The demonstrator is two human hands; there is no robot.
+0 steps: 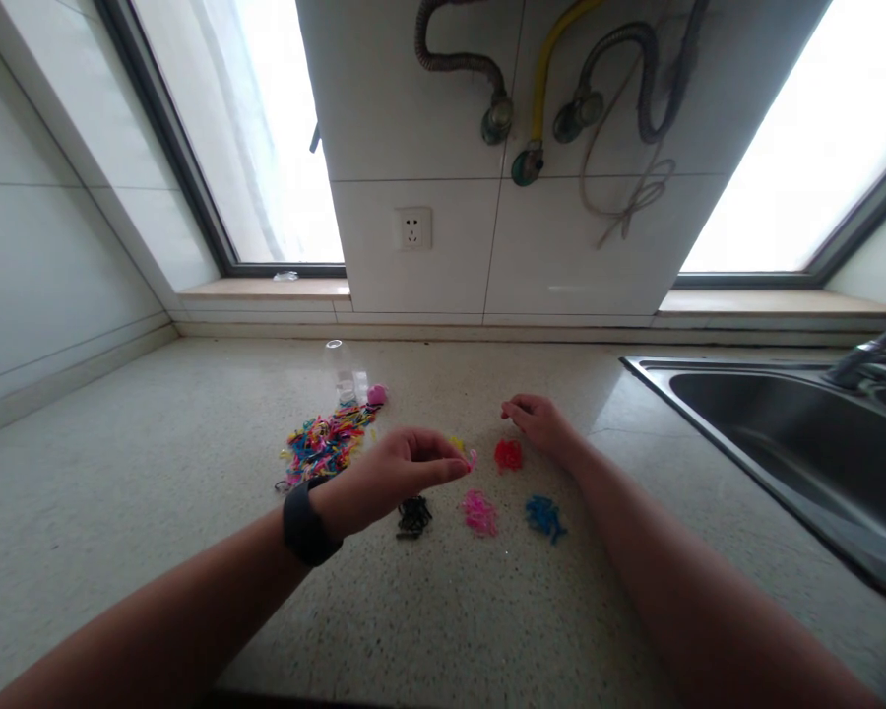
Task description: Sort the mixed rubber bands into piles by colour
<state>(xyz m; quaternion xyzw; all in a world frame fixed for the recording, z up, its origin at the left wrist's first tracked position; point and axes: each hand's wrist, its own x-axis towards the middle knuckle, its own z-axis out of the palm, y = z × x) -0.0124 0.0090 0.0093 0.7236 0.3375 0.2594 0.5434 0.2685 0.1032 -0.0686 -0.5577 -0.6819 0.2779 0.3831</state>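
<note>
My left hand [395,471], with a black band on its wrist, pinches a small pink rubber band [474,458] between thumb and fingertips above the counter. My right hand [537,416] is closed beyond the red rubber bands [508,455], its fingertips together; anything in them is too small to make out. Nearer to me lie separate little piles of black rubber bands [413,517], pink rubber bands [479,513] and blue rubber bands [544,518]. Some yellow rubber bands [457,443] show partly behind my left hand. A large mixed heap of coloured rubber bands [325,445] spreads to the left.
A clear plastic bottle [340,369] stands behind the mixed heap, with a round pink object [376,395] beside it. At the right, a steel sink [646,379] with a faucet [872,353] is set into the speckled counter [428,630]. A tiled wall with a socket [413,228] rises behind.
</note>
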